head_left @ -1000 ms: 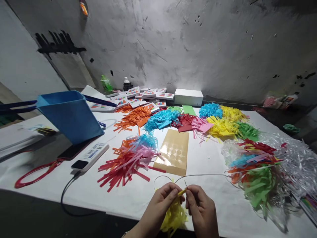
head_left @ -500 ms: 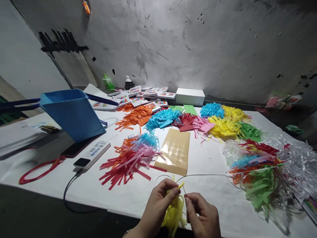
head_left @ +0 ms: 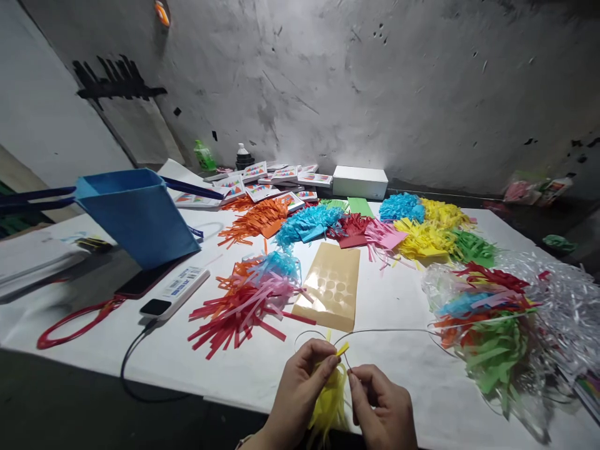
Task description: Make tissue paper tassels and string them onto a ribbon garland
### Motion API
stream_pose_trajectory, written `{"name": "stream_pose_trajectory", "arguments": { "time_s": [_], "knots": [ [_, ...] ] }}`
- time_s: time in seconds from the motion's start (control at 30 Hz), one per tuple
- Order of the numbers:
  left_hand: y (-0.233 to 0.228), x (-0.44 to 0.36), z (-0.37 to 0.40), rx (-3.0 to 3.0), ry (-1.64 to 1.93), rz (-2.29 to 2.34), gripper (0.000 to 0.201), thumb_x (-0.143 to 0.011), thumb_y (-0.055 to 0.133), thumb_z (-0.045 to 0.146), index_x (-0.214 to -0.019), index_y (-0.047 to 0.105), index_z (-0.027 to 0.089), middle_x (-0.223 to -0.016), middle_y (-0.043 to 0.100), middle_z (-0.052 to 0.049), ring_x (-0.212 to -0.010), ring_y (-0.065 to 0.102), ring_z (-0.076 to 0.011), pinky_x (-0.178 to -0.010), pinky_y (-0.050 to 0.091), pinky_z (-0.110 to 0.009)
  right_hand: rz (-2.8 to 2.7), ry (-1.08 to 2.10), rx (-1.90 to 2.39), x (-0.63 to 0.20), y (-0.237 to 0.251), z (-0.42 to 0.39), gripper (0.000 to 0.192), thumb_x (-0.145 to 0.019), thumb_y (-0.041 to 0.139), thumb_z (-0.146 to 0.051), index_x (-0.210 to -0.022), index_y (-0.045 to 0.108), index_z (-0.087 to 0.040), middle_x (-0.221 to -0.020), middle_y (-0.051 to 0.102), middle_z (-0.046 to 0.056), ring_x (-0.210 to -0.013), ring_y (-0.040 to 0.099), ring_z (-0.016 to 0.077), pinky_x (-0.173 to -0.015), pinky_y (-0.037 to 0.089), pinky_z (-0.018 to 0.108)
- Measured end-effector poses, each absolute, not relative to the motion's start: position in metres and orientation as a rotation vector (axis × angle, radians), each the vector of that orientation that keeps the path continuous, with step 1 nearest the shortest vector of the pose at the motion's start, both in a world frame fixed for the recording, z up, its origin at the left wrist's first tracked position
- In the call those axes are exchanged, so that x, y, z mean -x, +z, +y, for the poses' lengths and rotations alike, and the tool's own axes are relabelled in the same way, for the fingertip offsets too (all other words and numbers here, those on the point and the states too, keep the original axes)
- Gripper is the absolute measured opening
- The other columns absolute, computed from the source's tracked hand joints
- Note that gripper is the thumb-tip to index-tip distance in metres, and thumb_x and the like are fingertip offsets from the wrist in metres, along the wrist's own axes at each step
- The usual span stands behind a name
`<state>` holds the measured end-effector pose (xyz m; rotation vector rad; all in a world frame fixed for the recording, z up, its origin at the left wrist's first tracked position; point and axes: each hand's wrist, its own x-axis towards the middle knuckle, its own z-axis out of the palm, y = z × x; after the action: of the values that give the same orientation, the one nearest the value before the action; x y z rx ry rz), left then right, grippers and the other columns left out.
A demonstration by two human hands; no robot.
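Near the front edge of the table, my left hand (head_left: 304,378) pinches the top of a yellow paper tassel (head_left: 330,400), whose strips hang down below the fingers. A short yellow end sticks out above the thumb. Just to the right, my right hand (head_left: 382,400) has thumb and forefinger closed on a thin string (head_left: 345,359) that runs up to the tassel's top. A pale cord (head_left: 389,330) stretches from beside the hands to the plastic bag at the right. Beyond the hands lies a tan sheet of clear round stickers (head_left: 330,284).
Left of the sheet lies a pile of red, pink, orange and blue tassels (head_left: 244,300). Fringed paper bundles (head_left: 309,222) line the back, before printed boxes (head_left: 281,175) and a white box (head_left: 360,183). A blue holder (head_left: 138,215), power bank (head_left: 175,294) and plastic bag (head_left: 497,331) flank the workspace.
Both hands keep almost the same place and grip. The yellow strips and the string beside the tassel have shifted slightly.
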<state>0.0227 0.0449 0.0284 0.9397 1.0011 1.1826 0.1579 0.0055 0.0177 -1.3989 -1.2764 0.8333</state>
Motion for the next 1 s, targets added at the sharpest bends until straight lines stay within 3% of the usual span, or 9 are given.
{"name": "stream_pose_trajectory", "arguments": {
  "time_s": [0.17,0.47,0.63,0.77,0.87,1.0],
  "knots": [
    [0.025,-0.022,0.044,-1.074,1.247,1.005,0.021,-0.079,0.078,0.038,-0.079,0.069,0.019,-0.083,0.064,-0.004,-0.083,0.061,-0.0209,-0.077,0.049,-0.028,-1.229,0.965,1.407,-0.160,0.020,0.007,0.044,-0.087,0.057,-0.057,-0.068,0.064,-0.018,-0.048,0.038,-0.006,-0.043,0.035,0.0079,-0.041,0.027,0.020],
    [0.017,-0.016,0.042,-1.480,1.327,0.916,0.006,-0.088,0.067,0.023,-0.083,0.071,0.023,-0.087,0.067,-0.010,-0.084,0.064,-0.0252,-0.077,0.050,-0.036,-1.033,1.324,1.362,-0.163,0.028,0.012,0.050,-0.079,0.066,-0.065,-0.075,0.065,-0.015,-0.044,0.051,-0.004,-0.036,0.037,0.0055,-0.038,0.024,0.018],
    [0.020,-0.014,0.040,-1.688,1.288,0.876,0.013,-0.090,0.062,0.018,-0.086,0.073,0.023,-0.084,0.069,-0.012,-0.084,0.063,-0.0253,-0.077,0.049,-0.037,-0.856,1.361,1.240,-0.160,0.028,0.016,0.064,-0.074,0.074,-0.064,-0.111,0.060,-0.014,-0.052,0.059,-0.005,-0.037,0.049,0.0083,-0.041,0.038,0.018],
    [0.021,-0.013,0.042,-1.540,1.180,0.865,0.011,-0.091,0.064,0.028,-0.087,0.072,0.022,-0.090,0.069,-0.011,-0.087,0.064,-0.0257,-0.080,0.049,-0.036,-0.935,1.391,1.192,-0.163,0.025,0.016,0.049,-0.078,0.071,-0.062,-0.087,0.065,-0.014,-0.052,0.057,-0.003,-0.040,0.049,0.0080,-0.042,0.038,0.019],
    [0.023,-0.013,0.045,-1.382,1.125,0.889,0.017,-0.088,0.068,0.038,-0.089,0.070,0.021,-0.090,0.067,-0.009,-0.087,0.063,-0.0249,-0.081,0.048,-0.035,-1.094,1.332,1.222,-0.164,0.020,0.015,0.046,-0.082,0.065,-0.063,-0.082,0.065,-0.016,-0.052,0.055,-0.003,-0.042,0.047,0.0076,-0.042,0.037,0.018],
    [0.024,-0.015,0.048,-1.407,1.169,0.925,0.024,-0.088,0.068,0.039,-0.074,0.066,0.019,-0.081,0.063,-0.006,-0.081,0.059,-0.0222,-0.077,0.045,-0.032,-1.399,1.165,1.270,-0.159,0.005,0.017,0.044,-0.090,0.053,-0.060,-0.076,0.065,-0.020,-0.056,0.057,-0.002,-0.045,0.050,0.0094,-0.044,0.037,0.019]
  ]
}}
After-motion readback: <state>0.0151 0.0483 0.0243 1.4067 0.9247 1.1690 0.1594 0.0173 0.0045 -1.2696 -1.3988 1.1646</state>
